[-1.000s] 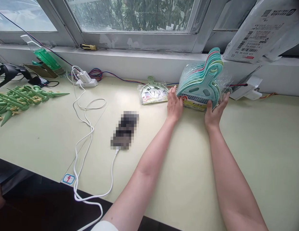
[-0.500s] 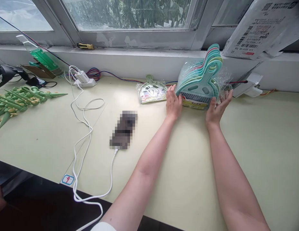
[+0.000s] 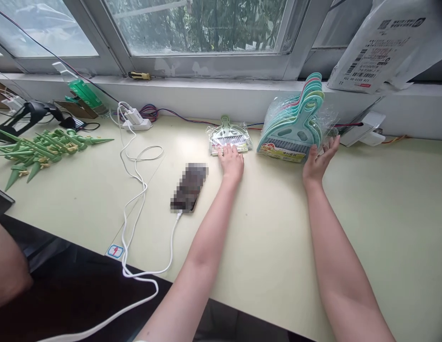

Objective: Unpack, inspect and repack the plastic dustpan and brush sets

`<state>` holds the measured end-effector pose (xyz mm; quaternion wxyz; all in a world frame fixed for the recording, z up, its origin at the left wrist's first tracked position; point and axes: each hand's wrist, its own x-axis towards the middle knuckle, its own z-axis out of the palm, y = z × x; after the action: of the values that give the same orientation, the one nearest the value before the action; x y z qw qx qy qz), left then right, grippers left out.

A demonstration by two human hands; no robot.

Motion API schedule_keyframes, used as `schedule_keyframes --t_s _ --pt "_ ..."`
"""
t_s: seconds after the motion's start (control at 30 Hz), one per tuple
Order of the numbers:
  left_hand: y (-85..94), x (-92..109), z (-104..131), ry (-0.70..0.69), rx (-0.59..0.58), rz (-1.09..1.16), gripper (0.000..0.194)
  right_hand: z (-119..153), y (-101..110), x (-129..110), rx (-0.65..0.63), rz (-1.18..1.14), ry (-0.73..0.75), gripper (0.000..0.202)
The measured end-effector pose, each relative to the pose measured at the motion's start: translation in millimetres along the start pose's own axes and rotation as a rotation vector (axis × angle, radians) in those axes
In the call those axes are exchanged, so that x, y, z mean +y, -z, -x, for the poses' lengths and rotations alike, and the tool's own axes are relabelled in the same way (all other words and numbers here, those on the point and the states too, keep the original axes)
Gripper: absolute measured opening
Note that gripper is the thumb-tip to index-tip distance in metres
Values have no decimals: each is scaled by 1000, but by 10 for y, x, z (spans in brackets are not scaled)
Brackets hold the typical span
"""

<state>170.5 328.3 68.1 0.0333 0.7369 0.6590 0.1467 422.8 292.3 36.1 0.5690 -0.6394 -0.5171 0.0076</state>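
Note:
A stack of mini dustpan-and-brush sets in clear plastic wrap stands against the wall below the window sill, with teal, pink and yellow handles. My right hand is at the stack's right side, its fingers spread and thumb against the front right corner; it holds nothing. To the left of the stack lies a single wrapped dustpan-and-brush set, green with a pale bristled brush. My left hand rests its outstretched fingers on that set's front edge, without gripping it.
A phone, its surface pixelated, lies on the table plugged into a white cable. At left are green plastic plant-like pieces, a green bottle and a power strip. Another person's arm shows at lower left.
My left hand has left the stack's left side and moved left onto the single set. My right hand stays by the stack. The view has turned slightly left, and the other person's arm shows more.

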Motion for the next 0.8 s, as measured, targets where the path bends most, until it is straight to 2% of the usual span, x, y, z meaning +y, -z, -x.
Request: schedule_keyframes --t_s 0.1,0.27,0.47,0.57,0.63,0.7,0.77,0.8 --pt "142 -116 268 -62 -9 -99 46 14 -12 -5 39 37 39 68" --pt "329 -237 785 -234 -35 -119 44 48 -22 -12 45 66 14 69" --pt "571 -210 1501 -354 -53 -103 44 146 70 -100 121 177 22 75" --pt "751 -270 1888 -402 -44 -40 53 217 124 -166 144 230 -3 82" --pt "874 -427 2052 -287 60 7 65 260 142 -210 91 257 6 87" --pt "976 -676 2104 -51 155 46 74 291 143 -249 6 290 18 93" --pt "1046 -961 2064 170 170 108 82 302 128 -285 -61 331 3 97" --pt "1066 -1093 2028 236 140 145 83 300 113 -304 -77 350 -19 97"
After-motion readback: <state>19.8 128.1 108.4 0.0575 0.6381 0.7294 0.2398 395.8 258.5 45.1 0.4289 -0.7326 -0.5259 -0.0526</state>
